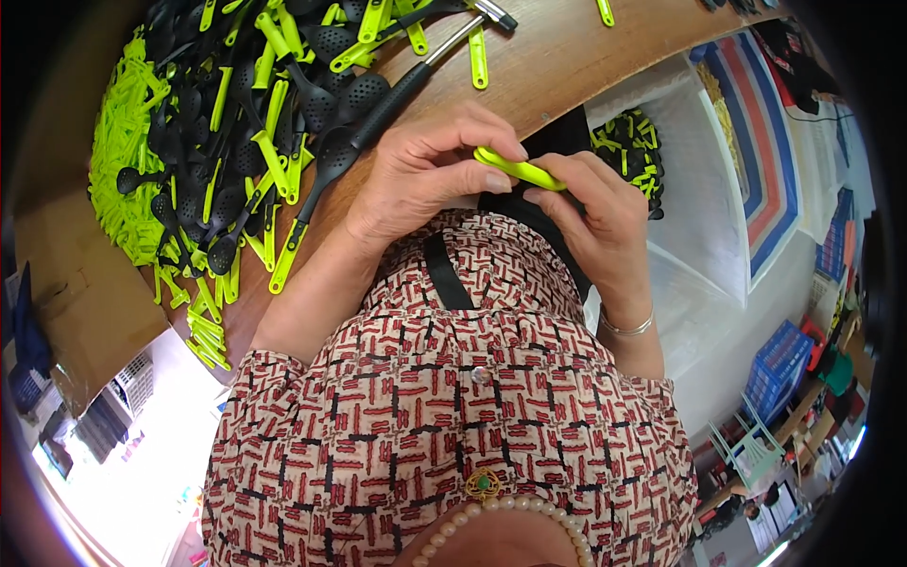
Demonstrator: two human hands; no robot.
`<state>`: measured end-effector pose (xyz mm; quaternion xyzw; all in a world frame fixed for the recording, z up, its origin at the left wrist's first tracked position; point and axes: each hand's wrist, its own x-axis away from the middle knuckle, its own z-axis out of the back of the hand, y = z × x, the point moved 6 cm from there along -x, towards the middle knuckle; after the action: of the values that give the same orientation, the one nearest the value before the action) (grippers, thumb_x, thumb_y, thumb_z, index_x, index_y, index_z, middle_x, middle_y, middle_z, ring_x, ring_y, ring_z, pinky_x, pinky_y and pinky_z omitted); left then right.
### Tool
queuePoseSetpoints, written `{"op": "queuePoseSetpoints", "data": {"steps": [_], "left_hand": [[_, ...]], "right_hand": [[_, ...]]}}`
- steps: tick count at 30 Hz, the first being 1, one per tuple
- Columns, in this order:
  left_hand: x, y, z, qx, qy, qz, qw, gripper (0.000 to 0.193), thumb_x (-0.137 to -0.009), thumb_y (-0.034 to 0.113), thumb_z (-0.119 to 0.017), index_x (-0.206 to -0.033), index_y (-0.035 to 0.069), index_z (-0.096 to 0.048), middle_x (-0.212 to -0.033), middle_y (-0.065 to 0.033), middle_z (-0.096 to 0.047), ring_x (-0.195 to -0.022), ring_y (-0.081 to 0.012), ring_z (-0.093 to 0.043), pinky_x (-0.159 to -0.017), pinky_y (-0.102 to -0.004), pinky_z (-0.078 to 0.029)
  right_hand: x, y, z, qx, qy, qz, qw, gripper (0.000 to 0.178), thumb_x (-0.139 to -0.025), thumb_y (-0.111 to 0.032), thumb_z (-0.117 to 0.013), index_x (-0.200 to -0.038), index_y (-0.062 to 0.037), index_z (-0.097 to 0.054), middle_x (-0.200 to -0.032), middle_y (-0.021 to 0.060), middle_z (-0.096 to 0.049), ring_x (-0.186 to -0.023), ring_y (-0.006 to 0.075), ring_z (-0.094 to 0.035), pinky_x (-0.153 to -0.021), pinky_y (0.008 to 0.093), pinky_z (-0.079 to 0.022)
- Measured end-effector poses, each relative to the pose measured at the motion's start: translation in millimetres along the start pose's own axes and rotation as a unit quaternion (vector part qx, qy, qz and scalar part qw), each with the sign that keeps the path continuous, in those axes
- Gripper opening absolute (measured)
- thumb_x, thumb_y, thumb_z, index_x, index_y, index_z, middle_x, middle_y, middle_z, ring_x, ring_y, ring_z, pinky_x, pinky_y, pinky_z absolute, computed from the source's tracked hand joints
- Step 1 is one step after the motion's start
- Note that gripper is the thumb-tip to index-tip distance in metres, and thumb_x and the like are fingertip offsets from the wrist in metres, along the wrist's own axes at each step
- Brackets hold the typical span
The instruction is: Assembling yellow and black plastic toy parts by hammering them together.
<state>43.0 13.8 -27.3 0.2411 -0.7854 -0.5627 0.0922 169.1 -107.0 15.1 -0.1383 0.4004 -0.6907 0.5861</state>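
Above my lap, a lime-green plastic handle piece is held between both hands. My left hand pinches its left end between thumb and fingers. The right end is gripped by my right hand, whose thumb lies beneath it. Just beyond my left hand, a hammer with a black grip and metal head lies slantwise on the table. Beside it are black slotted spoons, some with green handles fitted. Whether anything else sits inside my fingers is hidden.
A wooden table bears a large heap of black spoon heads and loose green handles at the left. To my right, a white sack stands open beside black and green pieces. A cardboard box is at far left.
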Motion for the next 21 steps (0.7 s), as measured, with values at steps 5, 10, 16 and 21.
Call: {"op": "queuePoseSetpoints", "data": {"steps": [5, 10, 16, 21], "left_hand": [[1.1, -4.4, 4.9, 0.036, 0.025, 0.028, 0.999, 0.015, -0.092, 0.001, -0.069, -0.106, -0.001, -0.072, -0.107, -0.0077, -0.065, -0.085, -0.0121, -0.067, -0.074, -0.0227, -0.054], [-2.2, -11.0, 8.9, 0.052, 0.046, 0.053, 0.996, 0.012, -0.094, 0.003, -0.068, -0.105, -0.001, -0.072, -0.101, -0.0065, -0.067, -0.080, -0.0116, -0.068, -0.069, -0.0220, -0.054], [3.3, -10.0, 10.4, 0.024, 0.113, 0.089, 0.989, 0.010, -0.097, 0.007, -0.067, -0.103, 0.001, -0.071, -0.087, -0.0033, -0.069, -0.073, -0.0084, -0.067, -0.064, -0.0205, -0.053], [4.6, -15.8, 5.6, -0.083, 0.090, 0.096, 0.988, 0.012, -0.095, 0.005, -0.068, -0.106, 0.000, -0.069, -0.096, -0.0040, -0.067, -0.084, -0.0088, -0.064, -0.074, -0.0230, -0.053]], "right_hand": [[2.1, 4.4, -0.9, -0.095, -0.031, -0.059, 0.993, 0.027, -0.080, -0.005, -0.078, -0.105, -0.0019, -0.068, -0.088, 0.0118, -0.069, -0.074, 0.0288, -0.067, -0.064, 0.0334, -0.052], [4.4, 13.3, -9.0, -0.136, -0.050, -0.091, 0.985, 0.027, -0.081, -0.006, -0.078, -0.105, 0.0000, -0.068, -0.088, 0.0142, -0.069, -0.072, 0.0294, -0.068, -0.064, 0.0327, -0.052], [4.7, -1.8, -18.0, -0.117, -0.034, -0.117, 0.986, 0.017, -0.086, -0.006, -0.074, -0.100, -0.0004, -0.067, -0.083, 0.0171, -0.064, -0.069, 0.0335, -0.065, -0.061, 0.0385, -0.049], [5.9, 9.4, -19.0, -0.059, -0.024, -0.079, 0.995, 0.015, -0.090, -0.008, -0.069, -0.103, -0.0017, -0.066, -0.086, 0.0169, -0.064, -0.076, 0.0360, -0.063, -0.065, 0.0387, -0.050]]}}
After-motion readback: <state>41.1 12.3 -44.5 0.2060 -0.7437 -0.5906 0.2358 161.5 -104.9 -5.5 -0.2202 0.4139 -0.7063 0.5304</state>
